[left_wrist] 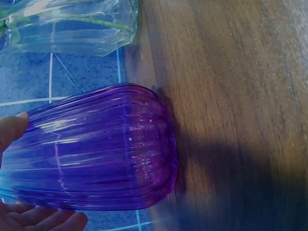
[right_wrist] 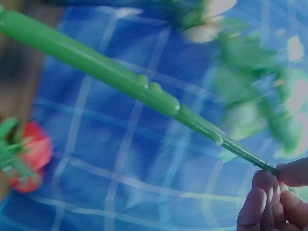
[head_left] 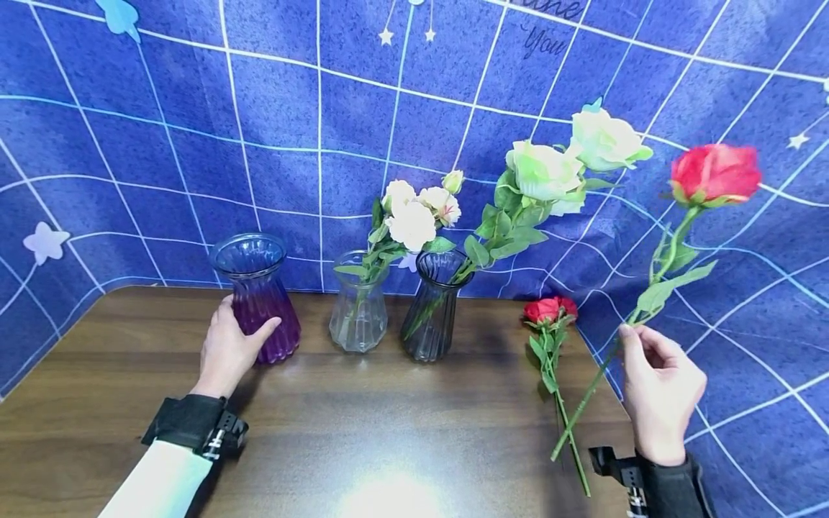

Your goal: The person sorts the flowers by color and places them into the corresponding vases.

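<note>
A purple vase (head_left: 262,302), bluish toward its rim, is held by the left hand (head_left: 229,345), well to the left of the dark vase (head_left: 430,324); its body is taken between the spread thumb and the fingers, the thumb being laid on one side and the fingers on the other. Between the purple vase and the dark vase, a clear vase (head_left: 358,324) is placed just beside the latter, and it is filled with a small spray of white flowers (head_left: 412,224). In the dark vase itself, pale green-white roses (head_left: 544,171) are held at a slant, their heads leaned over to the right. Far to the right of the dark vase, a single red rose (head_left: 715,175) is raised by the right hand (head_left: 667,388), its stem pinched between the thumb and the fingertips with the bloom pointed upward. Nearer to the dark vase, on its right, other red roses (head_left: 550,309) are laid on the wooden table (head_left: 324,417). Their stems are crossed, as seen from the head, by the lower end of the raised stem, though whether they are touched by it cannot be told. Behind the dark vase, a blue backdrop (head_left: 129,180) is patterned with pale grid lines and stars.
</note>
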Motion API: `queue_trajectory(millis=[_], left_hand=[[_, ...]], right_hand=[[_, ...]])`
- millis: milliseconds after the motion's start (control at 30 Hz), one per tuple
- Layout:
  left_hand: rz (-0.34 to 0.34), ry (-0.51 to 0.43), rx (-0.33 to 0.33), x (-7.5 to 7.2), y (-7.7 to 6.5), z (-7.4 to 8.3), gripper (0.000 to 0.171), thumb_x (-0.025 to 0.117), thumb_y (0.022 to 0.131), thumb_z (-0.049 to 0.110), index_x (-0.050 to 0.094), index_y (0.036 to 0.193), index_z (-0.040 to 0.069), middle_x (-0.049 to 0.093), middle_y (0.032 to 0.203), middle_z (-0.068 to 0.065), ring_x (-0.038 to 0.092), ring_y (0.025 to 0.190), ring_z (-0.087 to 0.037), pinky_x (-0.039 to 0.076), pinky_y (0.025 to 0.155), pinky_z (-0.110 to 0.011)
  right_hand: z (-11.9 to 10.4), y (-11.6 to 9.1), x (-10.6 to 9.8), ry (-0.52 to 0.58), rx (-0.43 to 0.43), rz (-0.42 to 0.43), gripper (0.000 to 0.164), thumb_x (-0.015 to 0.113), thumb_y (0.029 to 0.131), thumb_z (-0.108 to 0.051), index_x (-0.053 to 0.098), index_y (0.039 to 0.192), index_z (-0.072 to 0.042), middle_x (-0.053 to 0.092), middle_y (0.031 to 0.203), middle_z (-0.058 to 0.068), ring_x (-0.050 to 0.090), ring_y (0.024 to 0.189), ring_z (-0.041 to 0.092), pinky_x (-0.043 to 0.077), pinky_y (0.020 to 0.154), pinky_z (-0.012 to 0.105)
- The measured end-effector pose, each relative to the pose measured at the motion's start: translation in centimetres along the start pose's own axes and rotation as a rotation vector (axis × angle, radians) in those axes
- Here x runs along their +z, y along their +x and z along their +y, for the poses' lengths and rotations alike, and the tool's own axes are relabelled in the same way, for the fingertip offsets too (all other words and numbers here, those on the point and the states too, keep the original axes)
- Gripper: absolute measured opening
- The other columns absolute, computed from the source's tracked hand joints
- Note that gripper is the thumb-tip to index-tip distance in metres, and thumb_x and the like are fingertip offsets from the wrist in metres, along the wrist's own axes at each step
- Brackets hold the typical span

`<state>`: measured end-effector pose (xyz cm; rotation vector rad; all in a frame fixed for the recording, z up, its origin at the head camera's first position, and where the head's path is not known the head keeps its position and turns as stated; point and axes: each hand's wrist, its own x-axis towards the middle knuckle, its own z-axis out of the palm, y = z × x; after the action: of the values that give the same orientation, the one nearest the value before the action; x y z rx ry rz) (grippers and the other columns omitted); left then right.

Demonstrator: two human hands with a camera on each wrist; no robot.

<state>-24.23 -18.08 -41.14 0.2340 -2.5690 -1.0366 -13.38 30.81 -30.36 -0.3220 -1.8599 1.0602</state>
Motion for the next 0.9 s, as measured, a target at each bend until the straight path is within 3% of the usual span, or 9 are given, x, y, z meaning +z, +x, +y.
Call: queue_trajectory(millis=[133,267,400,567,667,800,900], left_hand=[[-0.001,-0.002,-0.001,-0.2,0.0,-0.1,0.09,0.064,0.084,0.047,0.022,0.143,-0.006,0.039,0.133,-0.036,0.041,0.12,-0.051,0.035,0.095,-0.062],[0.011,-0.003,-0.001,-0.2,0.0,-0.2,0.089,0.065,0.083,0.047,0.023,0.142,-0.006,0.04,0.132,-0.035,0.042,0.119,-0.052,0.036,0.094,-0.062],[-0.004,-0.001,-0.022,-0.1,-0.2,-0.2,0.089,0.064,0.083,0.047,0.023,0.142,-0.006,0.04,0.132,-0.035,0.042,0.119,-0.051,0.036,0.094,-0.062],[-0.019,0.005,-0.028,-0.1,-0.2,0.0,0.09,0.062,0.084,0.048,0.021,0.143,-0.006,0.039,0.133,-0.035,0.042,0.12,-0.051,0.036,0.095,-0.062],[-0.014,0.008,-0.026,-0.2,-0.1,0.0,0.089,0.063,0.084,0.048,0.022,0.142,-0.006,0.039,0.133,-0.035,0.042,0.12,-0.051,0.036,0.094,-0.062],[-0.004,0.008,-0.029,-0.2,-0.1,0.0,0.089,0.064,0.083,0.047,0.024,0.142,-0.006,0.04,0.132,-0.034,0.043,0.119,-0.051,0.037,0.094,-0.062],[0.004,0.006,-0.029,0.0,-0.1,0.0,0.089,0.065,0.082,0.047,0.024,0.142,-0.005,0.041,0.132,-0.034,0.044,0.118,-0.051,0.038,0.093,-0.062]], right_hand=[[-3.4,-1.0,-0.4,0.106,-0.027,-0.015,0.005,0.069,0.082,-0.008,0.072,0.078,-0.009,0.059,0.055,-0.021,0.054,0.046,-0.005,0.039,0.043,0.01],[-6.5,-2.1,0.1,0.259,-0.09,-0.081,0.004,0.068,0.081,-0.001,0.071,0.078,0.001,0.063,0.057,-0.011,0.056,0.047,0.0,0.042,0.045,0.011],[-9.4,-3.3,1.5,0.354,-0.166,-0.176,0.008,0.067,0.082,0.001,0.069,0.08,0.009,0.064,0.06,-0.011,0.058,0.05,0.001,0.045,0.049,0.013],[-12.5,-4.4,4.6,0.409,-0.317,-0.254,0.011,0.068,0.083,-0.002,0.068,0.079,0.008,0.061,0.064,-0.013,0.056,0.052,0.001,0.044,0.048,0.013],[-14.0,-4.9,7.2,0.448,-0.414,-0.285,0.011,0.067,0.083,-0.004,0.068,0.078,0.006,0.06,0.064,-0.004,0.054,0.053,0.001,0.041,0.049,0.014],[-16.3,-5.2,10.8,0.527,-0.476,-0.316,0.011,0.066,0.084,-0.005,0.067,0.08,0.006,0.061,0.064,0.011,0.052,0.056,0.001,0.041,0.053,0.016],[-18.2,-5.0,13.4,0.584,-0.516,-0.298,0.013,0.065,0.086,-0.006,0.067,0.081,0.006,0.061,0.064,0.015,0.05,0.055,0.003,0.04,0.053,0.018]])
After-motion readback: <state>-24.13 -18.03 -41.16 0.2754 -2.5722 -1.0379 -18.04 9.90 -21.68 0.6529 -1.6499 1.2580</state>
